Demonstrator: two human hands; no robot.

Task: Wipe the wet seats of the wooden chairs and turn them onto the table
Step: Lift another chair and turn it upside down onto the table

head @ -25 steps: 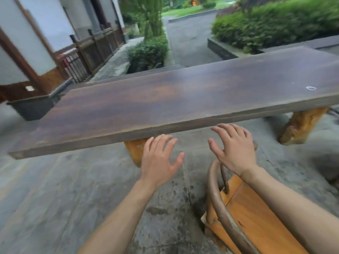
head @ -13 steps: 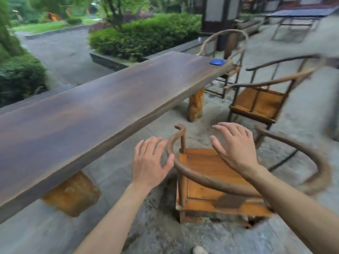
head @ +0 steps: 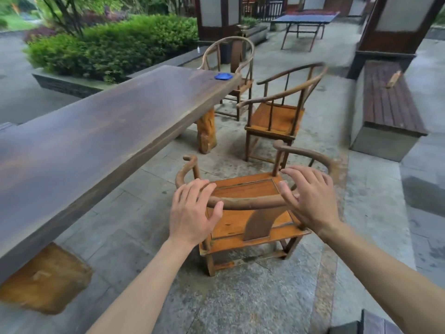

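Outdoor paved terrace, wet-looking stone floor (head: 252, 297). Long dark slab bench (head: 101, 131) runs from lower left toward upper centre on pale orange stump legs. Small blue cloth (head: 223, 76) lies on the bench top at its far end, close to the corner. Nearest chair (head: 250, 213), a wooden horseshoe-back armchair with orange seat, stands upright on the floor just beside the bench's near edge, back rail toward the camera. Left hand (head: 192, 210) is spread, fingers straight and a little apart, over the left part of the curved back rail; fingertips look to be at the rail, though contact cannot be confirmed from this angle. Right hand (head: 310, 201) likewise spread with fingers loosely extended, held above the right part of the rail and seat; it holds nothing. Neither hand is wrapped round the rail. Second chair (head: 277, 116), same pattern, stands upright farther along, apart from the bench. Third chair (head: 231, 68) stands at the far end of the bench, its seat partly hidden by the slab. Seat wetness not readable; the frame is somewhat blurred at the right. Beyond: a slatted platform (head: 387, 102) at right, a hedge (head: 113, 47) behind the bench, a blue table-tennis table (head: 305, 20) in the background.
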